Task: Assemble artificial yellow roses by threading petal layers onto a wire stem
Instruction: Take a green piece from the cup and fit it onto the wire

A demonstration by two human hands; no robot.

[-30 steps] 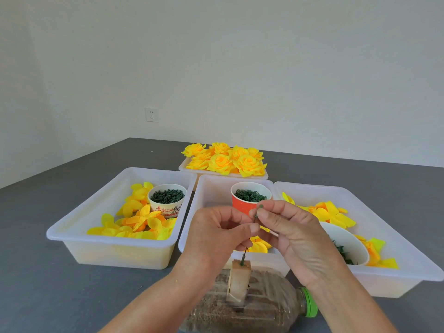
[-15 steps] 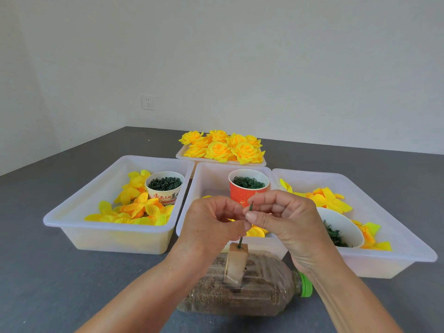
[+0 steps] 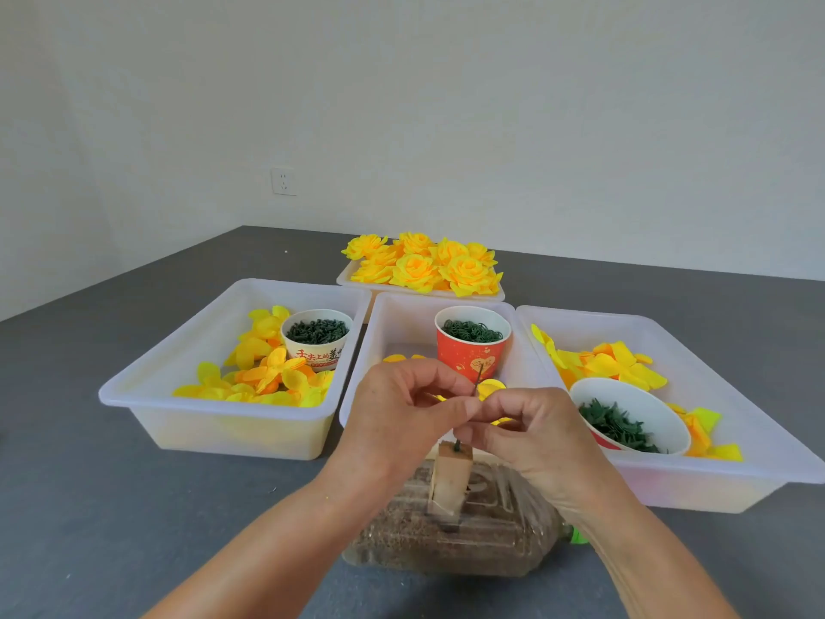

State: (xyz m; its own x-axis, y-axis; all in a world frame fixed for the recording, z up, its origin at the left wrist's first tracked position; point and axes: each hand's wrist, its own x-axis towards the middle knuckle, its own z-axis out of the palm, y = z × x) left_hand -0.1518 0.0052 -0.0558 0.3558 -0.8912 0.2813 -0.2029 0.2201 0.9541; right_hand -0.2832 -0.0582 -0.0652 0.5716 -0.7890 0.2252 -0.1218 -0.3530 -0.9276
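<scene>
Near edge, centre: wooden block (image 3: 448, 478) fixed on a lying plastic bottle (image 3: 451, 542) filled with brown grain; wire stem (image 3: 477, 381) stands upright in the block
Left hand (image 3: 397, 422): fingers curled, thumb and forefinger pinching at the wire about halfway up
Right hand (image 3: 531, 433): fingertips closed against the wire from the other side; what small part sits between them, if any, cannot be told
Wire tip: bare, showing above both hands in front of the red cup (image 3: 472, 348)
Petal stock: loose yellow petals (image 3: 263, 373) in the left bin (image 3: 214, 408); more in the right bin (image 3: 696, 489); a few in the middle bin (image 3: 402, 314)
Finished roses (image 3: 424, 268): piled on the far tray, well apart from the hands
Step, judged: seating a piece on the wire
Technique: keep the wire vertical, steady it low with one hand, slide the piece straight down so the wire neither bends nor pulls out of the block
Writing: white cup (image 3: 317, 339) carries red Chinese characters, too small to read with confidence; red cup shows a heart motif, text illegible
Brands: none legible
</scene>
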